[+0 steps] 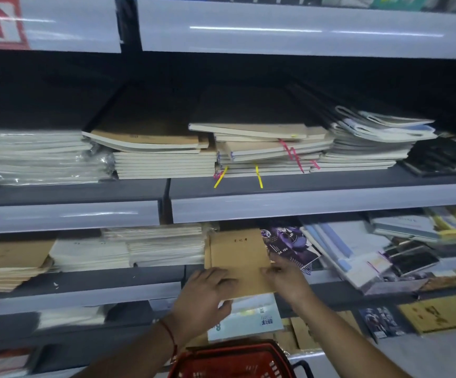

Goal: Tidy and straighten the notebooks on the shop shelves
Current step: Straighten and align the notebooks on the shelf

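Brown notebook (239,257) on mid shelf (128,276): your left hand (205,293) lies flat on it, right hand (286,279) pinches its right edge. Next, I reckon: slide it far, square w/ stack (166,245) at left.

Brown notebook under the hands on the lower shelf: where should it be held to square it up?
Hold the brown notebook by its near end, which overhangs the shelf edge toward the person. Come from the front, left hand at the near left corner, right hand on the right edge. It lies flat, so pinching the free end and sliding probably works best.
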### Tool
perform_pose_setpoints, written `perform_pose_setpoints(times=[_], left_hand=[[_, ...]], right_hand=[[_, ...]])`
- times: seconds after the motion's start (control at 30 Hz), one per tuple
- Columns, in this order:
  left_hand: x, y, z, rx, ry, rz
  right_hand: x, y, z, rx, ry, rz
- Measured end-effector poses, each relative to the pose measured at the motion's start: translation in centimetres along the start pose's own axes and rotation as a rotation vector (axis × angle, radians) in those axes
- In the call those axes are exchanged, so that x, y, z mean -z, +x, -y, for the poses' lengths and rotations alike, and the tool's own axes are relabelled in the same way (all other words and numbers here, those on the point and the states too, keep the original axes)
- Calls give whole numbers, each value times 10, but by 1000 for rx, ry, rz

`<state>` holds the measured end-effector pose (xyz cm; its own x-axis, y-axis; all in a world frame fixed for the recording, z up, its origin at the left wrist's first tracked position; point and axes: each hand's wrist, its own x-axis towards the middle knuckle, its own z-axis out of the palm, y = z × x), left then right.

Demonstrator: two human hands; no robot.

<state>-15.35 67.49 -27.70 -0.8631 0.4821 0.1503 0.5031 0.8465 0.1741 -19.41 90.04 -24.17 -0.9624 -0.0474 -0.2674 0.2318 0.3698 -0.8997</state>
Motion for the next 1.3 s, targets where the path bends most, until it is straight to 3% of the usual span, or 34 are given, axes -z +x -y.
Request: perform_pose_setpoints(times=[0.07, 0.13, 0.27, 0.53, 0.7, 0.87, 0.97, 1.17, 1.3], left_hand=[[1, 7, 9, 36, 32, 31], [1, 13, 17, 67, 62, 55], [3, 25, 28, 71, 154, 60], [-5, 45, 29, 178, 279, 234], [-2, 37, 17, 143, 271, 156], [6, -24, 30, 211, 160, 17], [13, -88, 46, 363, 152, 70], [42, -213, 68, 699, 177, 183], [61, -288, 80, 844, 203, 179]], right_hand=[[-3, 1, -8, 215, -378, -41], [-5, 1, -17, 383, -724, 17], [-10, 6, -22, 457, -1060, 194], [-21, 32, -12, 419, -1089, 165], [-19, 31, -15, 418, -1065, 147], [-34, 12, -20, 734, -903, 33], [-66, -7, -29, 888, -817, 138], [-152, -28, -23, 757, -842, 482], [-215, -52, -2, 688, -881, 586]])
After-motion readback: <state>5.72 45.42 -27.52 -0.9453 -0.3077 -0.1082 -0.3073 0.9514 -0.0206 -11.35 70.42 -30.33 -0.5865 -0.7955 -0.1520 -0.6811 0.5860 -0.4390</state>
